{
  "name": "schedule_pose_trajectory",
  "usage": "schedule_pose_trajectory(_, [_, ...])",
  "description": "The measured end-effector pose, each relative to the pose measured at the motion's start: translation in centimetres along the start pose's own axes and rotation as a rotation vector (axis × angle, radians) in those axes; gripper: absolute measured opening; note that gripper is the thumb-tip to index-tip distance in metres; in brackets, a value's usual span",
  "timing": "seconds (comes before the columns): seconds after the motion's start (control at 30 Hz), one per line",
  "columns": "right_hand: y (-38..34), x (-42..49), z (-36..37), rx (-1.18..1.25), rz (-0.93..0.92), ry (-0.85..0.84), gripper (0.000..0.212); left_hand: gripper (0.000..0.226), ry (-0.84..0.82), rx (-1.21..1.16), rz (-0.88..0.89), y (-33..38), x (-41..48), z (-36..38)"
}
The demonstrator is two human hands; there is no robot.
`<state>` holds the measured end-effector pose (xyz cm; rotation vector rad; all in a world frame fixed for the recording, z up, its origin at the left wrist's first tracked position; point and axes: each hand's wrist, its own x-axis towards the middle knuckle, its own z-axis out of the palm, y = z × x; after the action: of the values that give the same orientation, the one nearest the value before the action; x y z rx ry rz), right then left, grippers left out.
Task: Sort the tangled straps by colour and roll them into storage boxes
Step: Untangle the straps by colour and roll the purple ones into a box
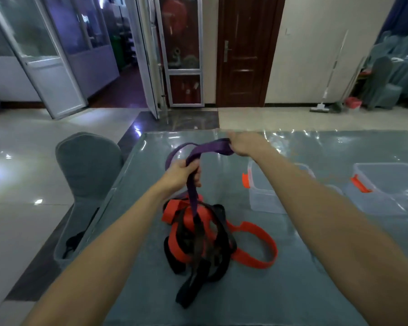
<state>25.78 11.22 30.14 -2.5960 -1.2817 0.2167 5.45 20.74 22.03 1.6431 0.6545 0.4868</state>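
Purple strap (207, 149) arches between your two hands above the table (292, 290). Your right forearm hides much of the near box (264, 198); only its left wall and an orange latch show clearly. The second box (386, 184) is cut off at the right edge. The purple strap's lower end is hard to make out: it drops into the pile and is lost among the black straps (191, 285).

Your left hand (184, 174) is clenched round the purple strap, just above the pile. Your right hand (244, 144) grasps the strap's far loop, higher and farther from you, near the table's far edge; its fingertips are hidden behind the hand.

The orange straps (252, 252) lie tangled with the black ones on the table, below your left hand and left of the boxes. A covered chair (90, 165) stands at the table's left side.
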Motion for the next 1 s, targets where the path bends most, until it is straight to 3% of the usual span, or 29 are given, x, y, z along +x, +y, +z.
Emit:
schedule_pose_trajectory(0.03, [1.7,-0.1,2.0,0.019,0.041,0.021,0.058,0.034,0.043,-0.038,-0.007,0.8,0.2,-0.7])
schedule_pose_trajectory(0.1, [3.9,-0.9,6.4,0.277,0.067,0.089,0.066,0.037,0.151,-0.181,-0.027,2.6,0.7,-1.9])
schedule_pose_trajectory(0.17, [3.7,-2.1,10.0,0.546,-0.029,0.039,0.059,0.038,0.208,-0.314,-0.019,4.8,1.4,-2.7])
schedule_pose_trajectory(0.27, [1.1,-3.4,12.8,0.655,-0.227,-0.11,0.049,0.04,0.231,-0.526,-0.014,8.7,2.3,-2.9])
schedule_pose_trajectory(0.37, [-2.6,-3.4,13.1,0.858,-0.345,-0.154,0.075,0.04,0.201,-0.58,0.027,13.0,2.7,-2.4])
schedule_pose_trajectory(0.43, [-4.3,-2.9,12.9,0.965,-0.395,-0.194,0.074,0.04,0.199,-0.633,0.068,15.1,2.8,-2.4])
schedule_pose_trajectory(0.6, [-5.4,-2.4,14.0,0.936,-0.413,-0.14,0.026,0.04,0.231,-0.791,0.098,17.0,2.5,-3.9])
schedule_pose_trajectory(0.73, [-4.2,-1.2,11.9,0.953,-0.281,-0.11,0.018,0.045,0.318,-0.939,0.105,15.9,2.0,-6.4])
schedule_pose_trajectory(0.83, [-3.7,-0.6,9.7,1.153,-0.215,-0.173,0.012,0.043,0.377,-1.095,0.104,14.7,2.1,-8.2])
schedule_pose_trajectory(0.93, [-5.7,-3.4,12.0,0.947,-0.372,-0.418,0.046,0.045,0.399,-1.126,0.061,14.3,2.9,-7.8])
schedule_pose_trajectory(1.0, [-6.9,-4.5,14.3,0.809,-0.425,-0.455,0.054,0.049,0.412,-1.097,0.015,13.7,3.2,-7.0])
